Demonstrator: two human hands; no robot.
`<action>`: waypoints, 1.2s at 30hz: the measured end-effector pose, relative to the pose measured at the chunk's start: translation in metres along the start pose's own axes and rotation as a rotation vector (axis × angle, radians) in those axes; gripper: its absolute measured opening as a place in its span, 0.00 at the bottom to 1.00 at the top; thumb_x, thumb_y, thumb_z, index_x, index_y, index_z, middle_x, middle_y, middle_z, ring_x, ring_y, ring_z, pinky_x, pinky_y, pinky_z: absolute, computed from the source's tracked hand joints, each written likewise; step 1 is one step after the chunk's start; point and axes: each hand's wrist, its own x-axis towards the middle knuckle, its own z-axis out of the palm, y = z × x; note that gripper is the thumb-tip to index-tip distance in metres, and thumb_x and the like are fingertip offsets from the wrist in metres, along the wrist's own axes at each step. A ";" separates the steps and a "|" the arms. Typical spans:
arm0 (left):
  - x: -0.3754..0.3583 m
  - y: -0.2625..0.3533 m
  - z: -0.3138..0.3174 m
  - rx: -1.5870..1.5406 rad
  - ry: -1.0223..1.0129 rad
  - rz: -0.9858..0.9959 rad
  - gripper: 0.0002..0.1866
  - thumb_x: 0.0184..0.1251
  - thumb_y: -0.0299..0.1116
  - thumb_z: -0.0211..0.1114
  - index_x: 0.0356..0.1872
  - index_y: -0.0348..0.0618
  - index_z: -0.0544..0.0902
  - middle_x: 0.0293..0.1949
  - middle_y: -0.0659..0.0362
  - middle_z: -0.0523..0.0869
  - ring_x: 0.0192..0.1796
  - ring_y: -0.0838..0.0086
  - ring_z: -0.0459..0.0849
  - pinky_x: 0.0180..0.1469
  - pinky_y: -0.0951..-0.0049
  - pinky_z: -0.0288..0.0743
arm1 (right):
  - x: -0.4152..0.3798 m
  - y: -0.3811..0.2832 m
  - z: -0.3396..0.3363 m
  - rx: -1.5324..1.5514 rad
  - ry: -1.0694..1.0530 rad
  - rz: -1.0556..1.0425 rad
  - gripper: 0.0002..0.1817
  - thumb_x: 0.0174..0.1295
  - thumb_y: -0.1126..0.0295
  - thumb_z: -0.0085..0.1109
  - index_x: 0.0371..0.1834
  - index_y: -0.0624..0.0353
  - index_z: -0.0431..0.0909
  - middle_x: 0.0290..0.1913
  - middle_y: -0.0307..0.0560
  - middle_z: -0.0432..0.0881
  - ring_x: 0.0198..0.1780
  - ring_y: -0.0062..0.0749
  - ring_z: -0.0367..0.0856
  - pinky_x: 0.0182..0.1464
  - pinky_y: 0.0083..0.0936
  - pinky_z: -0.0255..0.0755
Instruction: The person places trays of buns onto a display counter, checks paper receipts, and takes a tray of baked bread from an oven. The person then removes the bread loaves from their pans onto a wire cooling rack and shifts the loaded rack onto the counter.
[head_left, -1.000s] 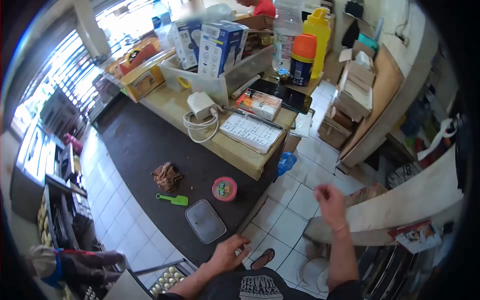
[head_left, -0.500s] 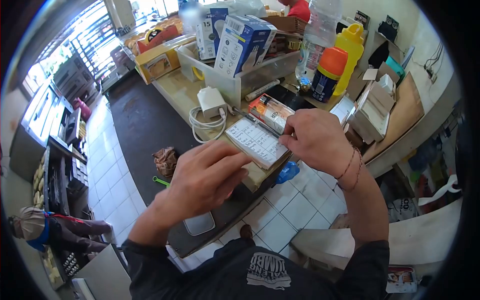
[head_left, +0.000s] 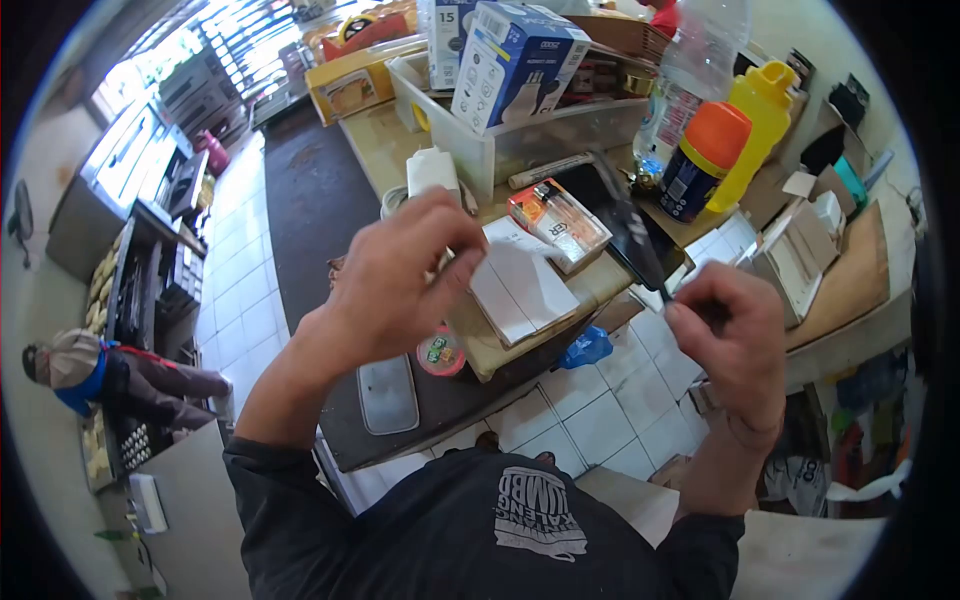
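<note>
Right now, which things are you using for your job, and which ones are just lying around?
Probably for the job:
dark pen, blurred, in the right hand
white paper pad, by the left hand

Probably just lying around:
white charger
blue-and-white box
yellow bottle
orange-topped can
pink-rimmed tub
blue bag

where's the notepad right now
In the head view, the notepad lies just right of centre on the tan surface, between the left hand and right hand, beside the orange-white box.
</note>
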 end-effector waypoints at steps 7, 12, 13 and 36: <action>-0.002 -0.016 0.008 -0.150 0.270 -0.313 0.02 0.63 0.21 0.63 0.34 0.38 0.78 0.29 0.62 0.76 0.27 0.78 0.69 0.31 0.78 0.66 | -0.024 0.027 -0.016 0.101 -0.086 0.013 0.05 0.46 0.80 0.65 0.22 0.62 0.77 0.21 0.36 0.73 0.20 0.20 0.61 0.24 0.16 0.58; 0.002 -0.024 0.013 -0.340 0.495 -0.415 0.03 0.65 0.23 0.63 0.33 0.36 0.79 0.26 0.64 0.76 0.27 0.81 0.66 0.32 0.79 0.65 | -0.021 0.030 -0.014 0.081 -0.180 -0.040 0.05 0.45 0.80 0.65 0.21 0.63 0.77 0.21 0.37 0.73 0.20 0.20 0.61 0.24 0.16 0.57; 0.002 -0.025 0.014 -0.342 0.505 -0.410 0.03 0.66 0.24 0.63 0.33 0.35 0.79 0.26 0.64 0.76 0.27 0.82 0.66 0.32 0.80 0.65 | -0.019 0.030 -0.013 0.081 -0.188 -0.040 0.05 0.45 0.80 0.65 0.21 0.63 0.77 0.21 0.37 0.73 0.20 0.20 0.61 0.24 0.16 0.58; -0.007 -0.019 0.015 -0.239 0.429 -0.280 0.02 0.62 0.23 0.64 0.32 0.38 0.79 0.29 0.65 0.76 0.25 0.82 0.64 0.28 0.79 0.61 | -0.005 0.032 -0.005 0.089 -0.198 0.004 0.04 0.48 0.80 0.65 0.23 0.63 0.78 0.21 0.36 0.74 0.20 0.19 0.61 0.23 0.16 0.57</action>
